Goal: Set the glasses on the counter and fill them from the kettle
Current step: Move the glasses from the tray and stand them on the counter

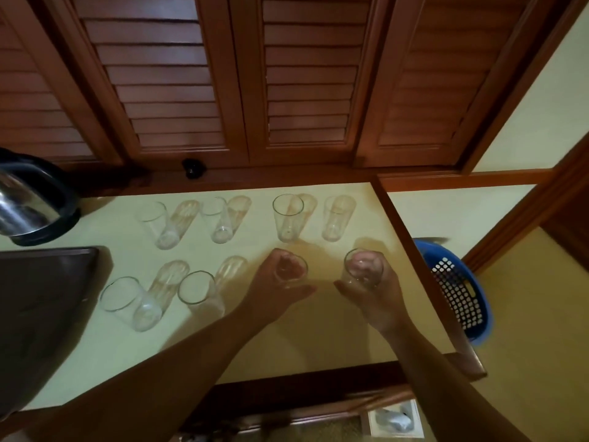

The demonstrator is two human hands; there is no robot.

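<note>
We look down on a pale yellow-green counter (287, 339) w/ wood edging. Clear, tall, tapered drinking glasses stand on it in two rows. Back row: far-left glass (157, 224), next glass (218, 220), third glass (287, 218), and what may be a fourth at the right end (338, 218); we cannot tell if that one is a glass or only a shadow, since each glass throws a pale ribbed shadow beside it. Front row: front-left glass (126, 303) and a second front glass (199, 293). All look empty; no liquid shows.

Our left hand (280, 282) is wrapped round another clear glass (291, 269), fingers curled about its wall, thumb stretched along the counter. Our right hand (373, 288) grips a matching glass (363, 267) the same way, just beside the left one, near the counter's right edge. Both held glasses stand upright, rims up, fingers visible thru the walls. Whether their bases touch the counter, we cannot tell.

At far left, a shiny stainless-steel kettle w/ black handle & base (32, 202) sits at the back corner, well apart from the hands. In front of it lies a dark flat rectangular tray (41, 301). Behind the counter: reddish-brown louvred wooden shutters (287, 90). To the right, lower down, a blue plastic perforated basket (459, 295).
</note>
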